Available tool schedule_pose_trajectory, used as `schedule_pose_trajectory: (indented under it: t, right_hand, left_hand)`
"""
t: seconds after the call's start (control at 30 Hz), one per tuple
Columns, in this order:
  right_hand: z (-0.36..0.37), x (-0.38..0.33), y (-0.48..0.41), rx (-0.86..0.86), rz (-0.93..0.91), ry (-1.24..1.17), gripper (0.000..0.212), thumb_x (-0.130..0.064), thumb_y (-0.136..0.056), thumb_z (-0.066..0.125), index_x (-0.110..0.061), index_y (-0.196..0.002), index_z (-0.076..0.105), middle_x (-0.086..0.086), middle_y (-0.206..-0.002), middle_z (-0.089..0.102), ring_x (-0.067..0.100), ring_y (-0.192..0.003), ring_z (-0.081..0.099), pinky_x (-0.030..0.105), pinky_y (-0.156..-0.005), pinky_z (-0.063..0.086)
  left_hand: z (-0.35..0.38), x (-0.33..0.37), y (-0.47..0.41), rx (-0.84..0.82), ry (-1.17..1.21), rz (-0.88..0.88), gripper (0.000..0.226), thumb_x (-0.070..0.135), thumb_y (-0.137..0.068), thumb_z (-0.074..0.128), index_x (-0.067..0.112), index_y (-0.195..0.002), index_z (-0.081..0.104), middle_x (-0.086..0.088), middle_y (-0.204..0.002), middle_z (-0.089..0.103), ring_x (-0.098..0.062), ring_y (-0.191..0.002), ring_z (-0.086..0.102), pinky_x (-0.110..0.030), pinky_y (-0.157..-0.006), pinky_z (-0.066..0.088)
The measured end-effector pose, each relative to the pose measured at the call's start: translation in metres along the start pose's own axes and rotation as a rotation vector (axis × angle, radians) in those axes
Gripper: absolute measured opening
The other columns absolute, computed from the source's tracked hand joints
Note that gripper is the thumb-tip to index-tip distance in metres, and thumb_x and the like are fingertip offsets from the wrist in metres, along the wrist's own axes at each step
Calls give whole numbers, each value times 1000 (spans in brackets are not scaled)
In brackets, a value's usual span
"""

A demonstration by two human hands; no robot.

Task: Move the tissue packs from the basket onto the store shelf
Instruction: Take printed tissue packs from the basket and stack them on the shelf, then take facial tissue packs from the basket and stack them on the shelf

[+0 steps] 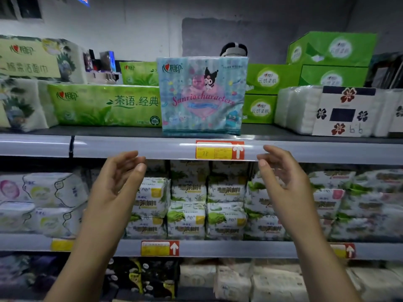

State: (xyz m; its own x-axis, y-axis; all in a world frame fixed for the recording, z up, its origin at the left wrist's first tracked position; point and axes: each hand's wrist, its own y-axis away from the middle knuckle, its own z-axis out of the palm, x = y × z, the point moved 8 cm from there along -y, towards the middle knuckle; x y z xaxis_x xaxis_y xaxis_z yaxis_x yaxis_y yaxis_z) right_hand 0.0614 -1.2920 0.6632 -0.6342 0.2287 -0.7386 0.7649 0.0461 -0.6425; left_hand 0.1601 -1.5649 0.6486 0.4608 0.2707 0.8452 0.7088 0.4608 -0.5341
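Note:
A light blue tissue pack (201,95) printed with cartoon characters stands upright at the front of the top shelf (130,147), in the middle of the view. Both my hands hover below it, in front of the shelf's edge, palms facing each other. My left hand (115,182) is open with fingers apart and holds nothing. My right hand (283,177) is open too, also empty. Neither hand touches the pack. The basket is out of view.
A long green tissue pack (104,105) lies left of the blue pack; green boxes (272,92) and white packs (322,110) stand to its right. The lower shelves are full of white and green packs (187,205). Red price tags (219,150) sit on the shelf edges.

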Motion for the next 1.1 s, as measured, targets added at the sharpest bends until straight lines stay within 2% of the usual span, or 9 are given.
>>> schedule_pose_trajectory:
  t: [0.1,0.23,0.4,0.53,0.67,0.73,0.8,0.97,1.1]
  right_hand:
    - [8,7,9,-33,27,-5,42,-49,-82,47,-32,-119,54,-25,-109,57,-12,-104,51,-2,-77,36]
    - [15,21,19,-75,84,-41,34,-49,-83,48,-37,-114,54,-28,-107,57,-12,-104,52,9,-84,38]
    - [25,37,31,-120,139,-79,44,-54,-77,46,-36,-116,54,-27,-107,58,-12,-104,52,11,-84,39]
    - [32,48,41,-120,184,-143,28,-51,-78,47,-45,-105,53,-29,-105,58,-13,-101,53,11,-88,41]
    - [55,61,64,-194,254,-182,25,-47,-81,48,-44,-104,54,-25,-104,59,-13,-98,54,2,-75,42]
    - [66,68,77,-225,288,-170,21,-42,-85,49,-39,-106,56,-22,-104,60,-12,-96,54,3,-73,43]
    - [77,74,91,-255,341,-160,19,-35,-90,51,-34,-108,57,-18,-105,60,-12,-94,54,6,-75,43]
    - [108,67,118,-284,393,-118,19,-36,-90,52,-37,-109,56,-24,-103,58,-15,-95,52,15,-80,42]
    - [139,45,142,-281,419,-109,22,-37,-90,52,-34,-110,58,-20,-104,60,-14,-92,54,13,-76,41]
  left_hand:
    - [-1,-6,7,7,-23,-33,30,61,-81,59,46,-106,57,20,-114,65,-2,-114,58,-37,-101,44]
    - [-1,-12,16,31,-37,-85,37,55,-75,53,41,-109,57,22,-113,65,-1,-113,59,-33,-98,45]
    - [-7,-26,31,60,-69,-157,32,62,-79,61,44,-105,58,21,-112,66,-3,-111,60,-36,-98,45]
    - [-22,-36,48,89,-84,-216,35,52,-71,54,41,-103,60,20,-109,68,-6,-111,61,-37,-98,44]
    - [-42,-45,64,115,-108,-256,30,50,-74,58,40,-102,61,20,-107,69,-5,-110,61,-32,-95,44]
    - [-53,-53,73,118,-134,-288,31,56,-76,62,40,-103,62,18,-109,68,-4,-110,61,-33,-95,44]
    - [-64,-63,81,121,-151,-331,33,50,-77,58,38,-107,61,20,-108,68,-1,-107,62,-33,-94,45]
    - [-96,-80,93,97,-129,-393,30,41,-76,55,37,-106,60,19,-106,68,2,-102,63,-27,-88,46]
    - [-137,-88,99,70,-114,-400,31,41,-77,55,36,-107,61,18,-107,68,0,-105,63,-26,-87,46]
